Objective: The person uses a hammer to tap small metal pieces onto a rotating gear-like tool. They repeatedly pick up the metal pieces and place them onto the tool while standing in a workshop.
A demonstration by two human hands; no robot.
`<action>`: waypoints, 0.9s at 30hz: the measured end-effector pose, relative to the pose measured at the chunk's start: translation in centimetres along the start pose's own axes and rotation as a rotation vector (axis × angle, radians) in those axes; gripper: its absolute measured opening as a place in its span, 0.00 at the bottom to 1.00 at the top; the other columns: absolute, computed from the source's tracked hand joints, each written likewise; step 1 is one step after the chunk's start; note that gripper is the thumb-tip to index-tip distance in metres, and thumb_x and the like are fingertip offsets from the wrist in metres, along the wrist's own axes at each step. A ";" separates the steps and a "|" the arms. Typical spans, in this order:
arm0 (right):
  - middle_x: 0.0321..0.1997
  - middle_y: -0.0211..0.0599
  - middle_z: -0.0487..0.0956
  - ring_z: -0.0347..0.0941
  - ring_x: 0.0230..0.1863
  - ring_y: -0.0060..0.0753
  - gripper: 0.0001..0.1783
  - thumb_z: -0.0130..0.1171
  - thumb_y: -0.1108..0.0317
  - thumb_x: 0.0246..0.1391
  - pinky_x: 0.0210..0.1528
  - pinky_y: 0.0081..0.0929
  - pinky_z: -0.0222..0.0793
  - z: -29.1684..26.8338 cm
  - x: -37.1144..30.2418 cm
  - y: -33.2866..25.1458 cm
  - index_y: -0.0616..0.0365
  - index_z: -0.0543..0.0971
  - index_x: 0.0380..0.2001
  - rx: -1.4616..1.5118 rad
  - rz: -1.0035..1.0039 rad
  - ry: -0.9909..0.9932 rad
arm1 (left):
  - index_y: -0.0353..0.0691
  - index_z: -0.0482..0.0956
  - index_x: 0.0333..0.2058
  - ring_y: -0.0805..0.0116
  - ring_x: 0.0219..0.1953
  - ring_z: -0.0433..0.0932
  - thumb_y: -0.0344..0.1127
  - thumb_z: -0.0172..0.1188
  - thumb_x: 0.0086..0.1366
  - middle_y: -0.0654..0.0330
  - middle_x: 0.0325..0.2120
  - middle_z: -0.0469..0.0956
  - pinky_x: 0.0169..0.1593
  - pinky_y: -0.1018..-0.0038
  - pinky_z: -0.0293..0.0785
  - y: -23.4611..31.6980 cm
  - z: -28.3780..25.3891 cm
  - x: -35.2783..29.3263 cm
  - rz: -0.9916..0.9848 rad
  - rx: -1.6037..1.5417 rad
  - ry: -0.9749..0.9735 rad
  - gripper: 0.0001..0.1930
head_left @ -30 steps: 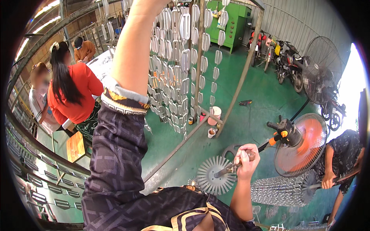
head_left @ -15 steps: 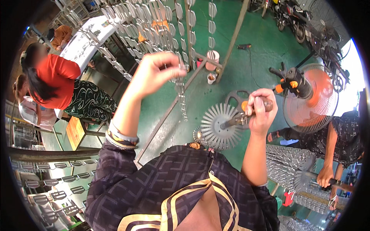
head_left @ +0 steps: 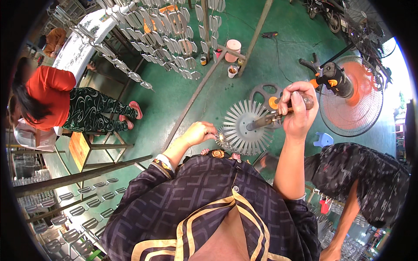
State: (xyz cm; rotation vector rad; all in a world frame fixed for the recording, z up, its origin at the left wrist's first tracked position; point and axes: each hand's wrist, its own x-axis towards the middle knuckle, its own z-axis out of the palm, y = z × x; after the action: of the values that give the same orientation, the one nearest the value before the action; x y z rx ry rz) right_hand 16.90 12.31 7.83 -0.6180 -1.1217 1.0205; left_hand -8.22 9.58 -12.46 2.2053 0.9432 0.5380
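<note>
A grey metal disc (head_left: 235, 124) with flat slats fanning out around its rim stands in front of me. From its hub a metal shaft rises to the right and ends in a rounded brown handle (head_left: 308, 102). My right hand (head_left: 299, 112) is closed around this handle, with the thumb on top. At the disc's left edge, my left hand (head_left: 199, 133) has its fingers pinched together beside a cluster of small shiny metal pieces (head_left: 222, 139). What lies between those fingertips is too small to make out.
Rows of metal loops (head_left: 167, 39) hang from a rack ahead. An orange fan (head_left: 352, 95) stands at right, near a blue stool (head_left: 323, 139). A co-worker in black (head_left: 363, 178) bends over at lower right. Another in red (head_left: 52, 95) stands left by a wooden bench (head_left: 83, 150).
My left hand has come down from its raised place to the disc's left edge; the strand of metal pieces below it is gone from view. The right hand keeps its grip. The co-worker at right bends lower.
</note>
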 end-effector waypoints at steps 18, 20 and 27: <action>0.21 0.35 0.70 0.62 0.15 0.17 0.08 0.55 0.72 0.48 0.17 0.14 0.57 0.2 -0.4 0.2 0.65 0.69 0.30 -0.004 0.003 -0.013 | 0.47 0.79 0.29 0.59 0.34 0.76 0.41 0.62 0.47 0.63 0.28 0.78 0.36 0.66 0.73 -1.1 4.3 0.6 -0.081 0.107 -0.140 0.10; 0.21 0.34 0.70 0.62 0.15 0.16 0.08 0.55 0.73 0.48 0.17 0.13 0.57 0.4 -0.7 0.2 0.65 0.69 0.30 -0.008 0.028 0.006 | 0.45 0.79 0.31 0.58 0.35 0.76 0.41 0.63 0.47 0.61 0.30 0.78 0.36 0.65 0.73 -0.7 3.9 0.4 -0.110 0.120 -0.197 0.11; 0.24 0.33 0.69 0.61 0.14 0.16 0.07 0.55 0.72 0.46 0.15 0.14 0.57 0.9 -0.6 0.4 0.63 0.69 0.27 -0.045 0.016 0.032 | 0.42 0.79 0.27 0.58 0.29 0.76 0.37 0.65 0.46 0.60 0.23 0.78 0.33 0.68 0.72 7.7 -15.7 1.8 -0.074 0.201 0.024 0.09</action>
State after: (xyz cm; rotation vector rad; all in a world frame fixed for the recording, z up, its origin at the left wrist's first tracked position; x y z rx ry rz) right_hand 15.88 11.87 7.56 -0.6776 -1.1159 0.9979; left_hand -12.69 13.52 4.04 2.3345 1.1305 0.4530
